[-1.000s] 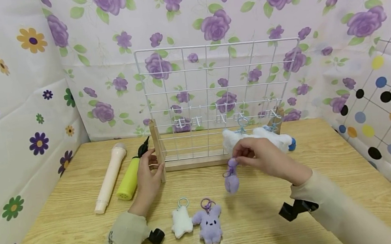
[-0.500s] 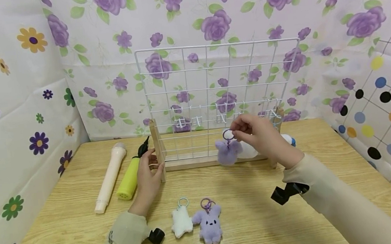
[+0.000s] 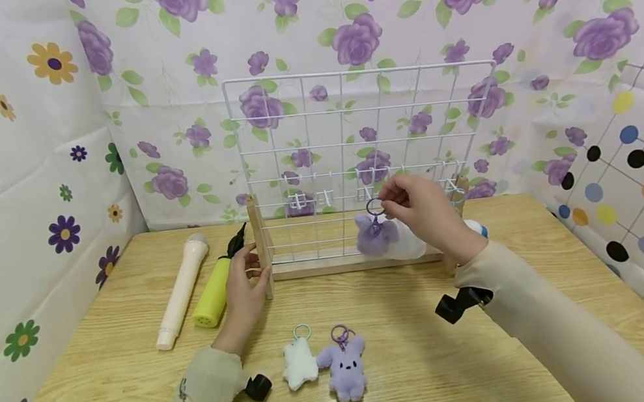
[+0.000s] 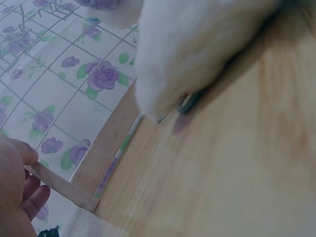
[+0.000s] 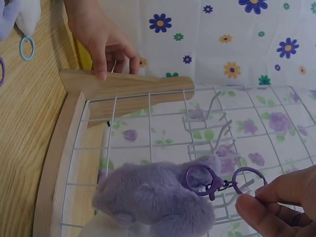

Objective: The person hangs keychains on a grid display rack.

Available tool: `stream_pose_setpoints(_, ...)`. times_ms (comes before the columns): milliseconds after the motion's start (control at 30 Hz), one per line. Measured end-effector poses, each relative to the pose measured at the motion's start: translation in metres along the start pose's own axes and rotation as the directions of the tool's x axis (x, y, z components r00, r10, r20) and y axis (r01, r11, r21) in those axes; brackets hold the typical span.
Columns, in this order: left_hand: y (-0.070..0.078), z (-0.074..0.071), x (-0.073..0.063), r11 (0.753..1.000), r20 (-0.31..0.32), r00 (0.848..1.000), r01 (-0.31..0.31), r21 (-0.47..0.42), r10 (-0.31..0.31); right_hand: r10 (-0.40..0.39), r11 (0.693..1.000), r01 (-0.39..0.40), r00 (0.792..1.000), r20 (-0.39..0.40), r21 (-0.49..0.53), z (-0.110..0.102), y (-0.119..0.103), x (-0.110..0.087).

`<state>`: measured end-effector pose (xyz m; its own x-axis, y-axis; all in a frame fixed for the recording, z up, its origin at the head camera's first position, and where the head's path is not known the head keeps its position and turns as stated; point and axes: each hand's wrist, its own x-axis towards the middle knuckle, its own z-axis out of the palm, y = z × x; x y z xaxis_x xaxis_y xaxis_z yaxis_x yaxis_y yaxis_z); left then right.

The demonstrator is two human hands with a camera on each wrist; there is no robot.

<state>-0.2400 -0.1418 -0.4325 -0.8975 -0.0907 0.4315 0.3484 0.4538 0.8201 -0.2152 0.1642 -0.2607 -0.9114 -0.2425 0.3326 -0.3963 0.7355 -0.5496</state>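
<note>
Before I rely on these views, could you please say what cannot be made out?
Head view: rear white plush, partly hidden by the right hand and purple plush.
Left wrist view: foreground white plush, blurred and cut off by the top edge.
Right wrist view: yellow cylinder, mostly behind left hand and stand.

Got wire grid rack (image 3: 323,267) at far centre of tabletop (image 3: 423,374), in front of cloth backdrop (image 3: 163,34). Got hooks (image 3: 298,201) along rack's lower half. Far left: see microphone (image 3: 183,291), then balloon pump (image 3: 214,294) just right of it, then left hand (image 3: 244,288) on rack's left upright (image 3: 261,247). Right of centre: see held plush keychain (image 3: 375,236) before rack, ring in right hand (image 3: 425,206). Behind both: got plush toys (image 3: 409,244), partly hidden. Near centre: got left plush keychain (image 3: 300,364) just beside right plush keychain (image 3: 347,372).
</note>
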Motion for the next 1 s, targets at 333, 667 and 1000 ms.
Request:
stream_pose_setpoints(333, -0.001, -0.001, 0.001, 1.000, 0.008, 1.000, 0.013, -0.012, -0.013, 0.010, 0.997, -0.009, 1.000, 0.016, -0.080, 0.005, -0.001, 0.009)
stream_pose_setpoints(667, -0.002, 0.000, 0.000, 1.000, 0.008, 1.000, 0.003, -0.013, -0.003, 0.030, 0.993, -0.027, 0.999, 0.026, -0.113, 0.007, -0.002, 0.012)
stream_pose_setpoints(1000, 0.000, -0.001, 0.000, 1.000, 0.007, 1.000, 0.006, -0.007, -0.006, 0.023, 0.989, -0.019, 1.000, 0.020, -0.147, 0.007, -0.003, 0.014)
